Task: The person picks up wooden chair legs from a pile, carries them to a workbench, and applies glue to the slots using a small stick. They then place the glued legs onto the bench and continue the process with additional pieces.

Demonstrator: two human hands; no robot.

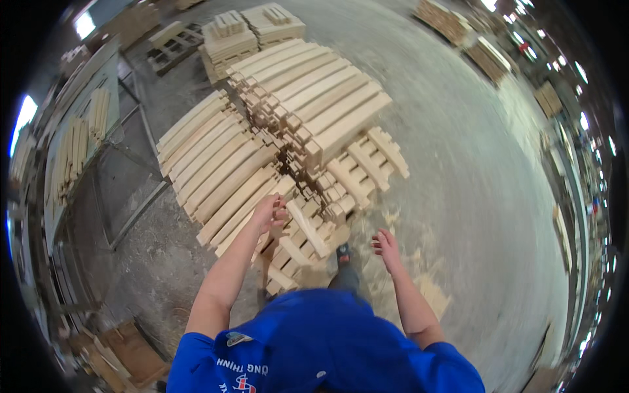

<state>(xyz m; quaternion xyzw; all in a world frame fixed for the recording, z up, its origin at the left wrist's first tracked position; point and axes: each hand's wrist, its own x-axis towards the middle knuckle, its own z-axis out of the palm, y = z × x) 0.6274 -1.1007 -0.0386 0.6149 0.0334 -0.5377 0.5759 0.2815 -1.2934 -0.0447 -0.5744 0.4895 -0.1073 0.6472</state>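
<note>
Below our head, on a dusty concrete floor (pixel 472 164), we stand over neat stacks of curved wooden slats (pixel 223 164). Our left hand (pixel 270 213) reaches forward and curls around the near end of one wooden piece (pixel 308 226) that lies tilted atop the nearest, looser pile. Our right hand (pixel 386 247) hangs apart from the wood, fingers spread and holding nothing, above the floor beside our dark shoe (pixel 343 251). A second, taller stack (pixel 314 98) rises behind the first, its layers crossed at right angles. Further stacks (pixel 252 29) sit beyond, and a metal rack (pixel 78 144) with more slats stands to the left. To handle this piece well, we judge it wise to bring the free hand to the other end, keep the slat level, and watch the loose pieces beneath, which could slide. Motion blur softens the floor at right.
</note>
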